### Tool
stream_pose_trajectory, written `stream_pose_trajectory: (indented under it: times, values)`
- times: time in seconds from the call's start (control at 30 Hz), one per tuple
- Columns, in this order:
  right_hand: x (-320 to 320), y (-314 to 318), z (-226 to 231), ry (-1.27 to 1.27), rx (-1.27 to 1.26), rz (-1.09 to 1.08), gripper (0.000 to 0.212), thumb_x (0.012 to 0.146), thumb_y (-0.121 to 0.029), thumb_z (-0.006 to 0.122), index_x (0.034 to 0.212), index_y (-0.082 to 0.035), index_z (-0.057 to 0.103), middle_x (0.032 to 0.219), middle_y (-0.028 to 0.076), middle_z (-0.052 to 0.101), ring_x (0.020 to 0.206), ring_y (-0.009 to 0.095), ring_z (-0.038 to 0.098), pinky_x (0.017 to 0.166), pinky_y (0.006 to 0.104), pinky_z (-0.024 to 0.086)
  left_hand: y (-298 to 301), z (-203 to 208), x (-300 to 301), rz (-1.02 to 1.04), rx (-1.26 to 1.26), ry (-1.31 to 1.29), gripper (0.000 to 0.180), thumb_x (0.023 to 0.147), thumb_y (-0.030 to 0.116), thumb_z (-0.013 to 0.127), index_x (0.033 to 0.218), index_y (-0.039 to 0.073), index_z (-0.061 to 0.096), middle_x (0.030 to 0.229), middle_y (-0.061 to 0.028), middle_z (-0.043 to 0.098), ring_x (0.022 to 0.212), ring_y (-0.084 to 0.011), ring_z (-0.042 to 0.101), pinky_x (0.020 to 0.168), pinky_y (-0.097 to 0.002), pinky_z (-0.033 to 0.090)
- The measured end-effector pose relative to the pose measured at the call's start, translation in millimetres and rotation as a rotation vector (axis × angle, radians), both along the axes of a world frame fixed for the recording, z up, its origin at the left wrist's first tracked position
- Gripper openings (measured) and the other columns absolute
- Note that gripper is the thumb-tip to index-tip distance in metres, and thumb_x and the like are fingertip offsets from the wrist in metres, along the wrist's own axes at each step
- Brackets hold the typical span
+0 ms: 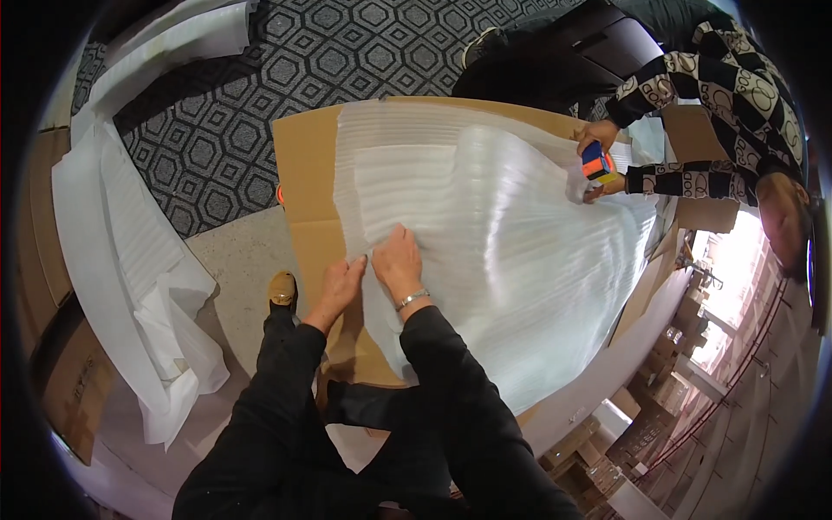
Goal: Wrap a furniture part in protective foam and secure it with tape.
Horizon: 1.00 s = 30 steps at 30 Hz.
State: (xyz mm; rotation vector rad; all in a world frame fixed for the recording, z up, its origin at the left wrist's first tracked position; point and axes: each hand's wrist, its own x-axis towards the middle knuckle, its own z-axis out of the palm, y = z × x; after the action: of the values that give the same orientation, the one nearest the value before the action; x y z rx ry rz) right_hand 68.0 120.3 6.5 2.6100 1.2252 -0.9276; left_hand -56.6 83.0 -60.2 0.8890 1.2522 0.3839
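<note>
A large sheet of white, ribbed packing foam (407, 186) lies in layers over a flat piece of brown cardboard (303, 165). Its upper part bulges over something hidden underneath. My left hand (340, 290) is closed at the foam's left edge, thumb and fingers pinching it. Just to its right, my right hand (397, 263), with a metal band on the wrist, is closed on the same foam with its fingers curled. Across the foam, another person's hands (598, 134) hold a small block-shaped item (598, 163) in blue, orange and yellow.
Loose lengths of white foam (130, 286) trail along the floor at left, beside cardboard boxes (78, 390). Patterned carpet (347, 56) covers the floor ahead. The other person, in a patterned sleeve (685, 178), is at the right. Stacked boxes (637, 433) stand far right.
</note>
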Motion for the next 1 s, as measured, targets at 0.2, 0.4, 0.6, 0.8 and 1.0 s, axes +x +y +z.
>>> stream_pose_trajectory:
  times: [0.2,0.4,0.6,0.8,1.0]
  values:
    - [18,24,13,0.208,0.004,-0.182,0.041,0.084,-0.022,0.049,0.116,0.003,0.053,0.12,0.028,0.056,0.111,0.043,0.054,0.094,0.0477,0.043,-6,32,38,-0.051,0.054,0.126,0.039,0.089,0.033,0.055,0.073,-0.002,0.062,0.071,-0.0231,0.062,0.068,-0.0382,0.062,0.062,-0.0454,0.047]
    - [47,0,133,0.17,0.576,-0.135,0.028,0.084,-0.015,0.056,0.108,-0.002,0.064,0.111,0.019,0.064,0.107,0.035,0.058,0.091,0.0372,0.045,-8,58,72,-0.027,0.104,-0.127,0.03,0.089,0.029,0.057,0.084,0.0,0.062,0.076,-0.0179,0.064,0.071,-0.0345,0.061,0.066,-0.0412,0.048]
    - [118,16,88,-0.267,0.201,0.309,0.026,0.086,-0.026,0.054,0.101,-0.008,0.065,0.102,0.013,0.066,0.1,0.031,0.061,0.091,0.0511,0.042,0,49,85,-0.212,0.334,-0.142,0.031,0.09,0.031,0.055,0.088,0.001,0.061,0.097,-0.0168,0.062,0.085,-0.0318,0.058,0.076,-0.0373,0.046]
    - [141,62,47,-0.066,-0.389,0.464,0.028,0.081,-0.025,0.056,0.1,-0.008,0.068,0.102,0.013,0.068,0.098,0.033,0.063,0.086,0.0471,0.046,18,49,92,-0.012,-0.023,-0.508,0.03,0.087,0.021,0.058,0.108,-0.002,0.056,0.099,-0.0111,0.06,0.092,-0.0236,0.057,0.082,-0.0354,0.047]
    - [154,62,12,0.033,-0.448,0.622,0.025,0.08,-0.016,0.055,0.098,-0.007,0.071,0.102,0.017,0.068,0.097,0.032,0.065,0.081,0.0415,0.052,30,60,108,0.034,-0.121,-0.403,0.059,0.085,0.012,0.059,0.138,0.002,0.035,0.1,-0.0113,0.057,0.091,-0.0199,0.058,0.08,-0.0372,0.049]
